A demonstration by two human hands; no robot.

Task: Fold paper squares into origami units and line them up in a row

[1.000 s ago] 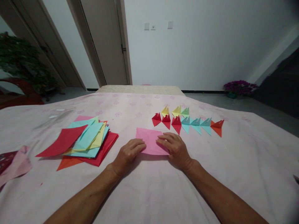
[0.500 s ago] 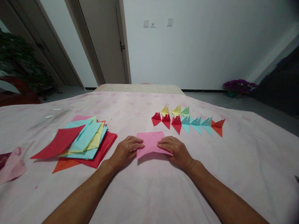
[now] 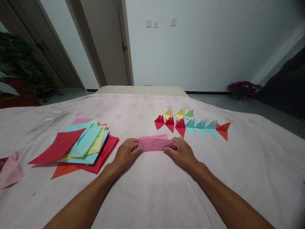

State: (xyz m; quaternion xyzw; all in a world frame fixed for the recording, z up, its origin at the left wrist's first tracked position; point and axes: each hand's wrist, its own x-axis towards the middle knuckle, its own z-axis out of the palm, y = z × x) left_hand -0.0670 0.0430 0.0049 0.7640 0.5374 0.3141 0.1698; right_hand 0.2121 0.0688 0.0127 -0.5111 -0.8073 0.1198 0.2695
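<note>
A pink sheet of paper (image 3: 154,143) lies between my hands, its near part folded up over the far part so that it makes a narrow strip. My left hand (image 3: 127,151) pinches the strip's left end, thumb in front and fingers curled behind. At the right end my right hand (image 3: 182,151) pinches it the same way. Just beyond, folded paper birds stand in two rows, among them a red bird (image 3: 180,127), a light blue bird (image 3: 200,128), an orange bird (image 3: 223,129) and a yellow bird (image 3: 180,113).
To the left spreads a loose pile of coloured paper, with a red sheet (image 3: 58,146) and light blue sheets (image 3: 87,141) on top. A crumpled pink piece (image 3: 11,171) lies at the far left. A pale flowered cloth (image 3: 152,197) covers the table.
The near edge of the pink paper has been lifted and folded away from me, turning the square into a strip. My fingers have gone from lying on it to pinching its ends.
</note>
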